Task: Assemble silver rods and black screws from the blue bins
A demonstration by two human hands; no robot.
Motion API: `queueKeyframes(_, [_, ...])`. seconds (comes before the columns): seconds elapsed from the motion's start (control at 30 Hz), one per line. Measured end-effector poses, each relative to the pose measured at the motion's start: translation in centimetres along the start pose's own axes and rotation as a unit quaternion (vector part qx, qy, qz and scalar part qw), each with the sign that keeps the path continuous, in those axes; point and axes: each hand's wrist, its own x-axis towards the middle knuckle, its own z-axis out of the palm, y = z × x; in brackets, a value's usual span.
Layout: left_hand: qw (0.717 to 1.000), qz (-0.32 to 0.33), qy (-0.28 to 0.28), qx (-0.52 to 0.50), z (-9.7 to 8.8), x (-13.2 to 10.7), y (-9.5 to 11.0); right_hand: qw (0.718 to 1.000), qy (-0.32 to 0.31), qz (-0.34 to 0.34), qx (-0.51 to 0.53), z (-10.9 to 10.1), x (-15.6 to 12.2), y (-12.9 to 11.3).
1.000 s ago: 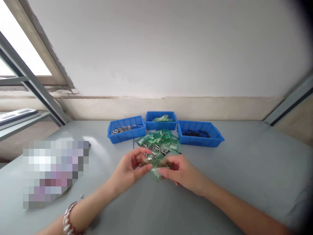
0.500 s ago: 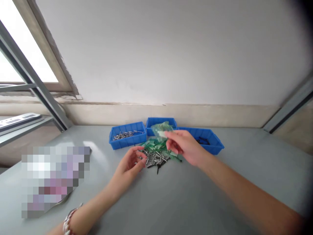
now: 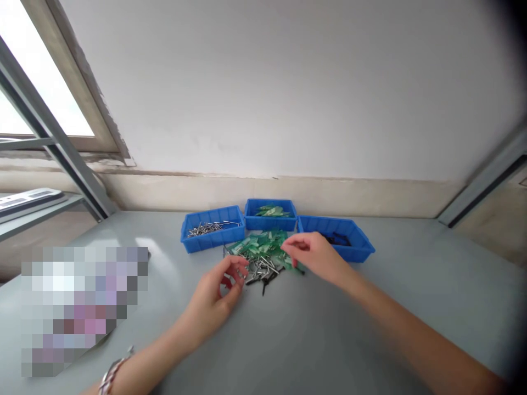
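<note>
From where I stand, the work is at the heap on the table (image 3: pixel 267 340): green packets (image 3: pixel 263 241) on the far side, loose silver metal pieces (image 3: pixel 265 266) spilling nearer, and a few dark screws (image 3: pixel 267 281) at the near edge. Three blue bins fan out beyond it. The left bin (image 3: pixel 216 240) holds silver pieces, the far bin (image 3: pixel 270 224) green packets, the right bin (image 3: pixel 358 254) dark pieces.

Both hands are at the heap. The left hand (image 3: pixel 216 288) is half open at its near left edge, fingers loosely curled and the thumb apart from them, with nothing I can see in its hold. The right hand (image 3: pixel 319 255) is over the right side, thumb and forefinger brought close together by the packets; whether it has pinched one or only hovers, I can't tell.

I'd judge the step in hand to be picking from the heap. The next move, to my mind, calls for a fine fingertip pinch on a single packet, lifted gently, since the packets overlap and could drag loose metal with them.
</note>
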Motion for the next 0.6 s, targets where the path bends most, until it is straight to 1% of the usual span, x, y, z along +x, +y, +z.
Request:
queueKeyframes(0.07, [1.000,0.002,-0.005,0.024,0.0,0.0,0.2,0.998,0.016,-0.013,-0.061,0.5,-1.1,0.7])
queueKeyframes(0.13, [0.999,0.005,-0.007,0.037,0.0,0.0,0.2,0.988,0.010,-0.041,-0.146,1.2,-2.0,1.2])
queueKeyframes(0.2, [0.999,0.008,-0.008,0.047,0.0,-0.1,0.2,0.959,-0.012,-0.086,-0.268,1.9,-2.5,1.4])
queueKeyframes(0.23, [0.999,0.008,-0.009,0.051,0.0,-0.2,0.1,0.938,-0.020,-0.107,-0.328,2.2,-2.6,1.5])
queueKeyframes(0.27, [0.998,0.007,-0.011,0.054,0.0,-0.2,0.1,0.918,-0.024,-0.124,-0.377,2.5,-2.7,1.6])
queueKeyframes(0.3, [0.998,0.007,-0.012,0.057,0.1,-0.3,0.2,0.903,-0.022,-0.133,-0.409,2.7,-2.7,1.7])
queueKeyframes(0.37, [0.998,0.007,-0.014,0.059,0.1,-0.3,0.3,0.883,-0.016,-0.143,-0.446,3.1,-2.7,1.9])
queueKeyframes(0.4, [0.998,0.010,-0.014,0.059,0.1,-0.3,0.4,0.879,-0.013,-0.147,-0.453,3.2,-2.6,2.0])
queueKeyframes(0.6, [0.998,0.014,-0.015,0.060,0.2,-0.3,0.7,0.878,0.004,-0.157,-0.452,3.6,-2.5,2.3])
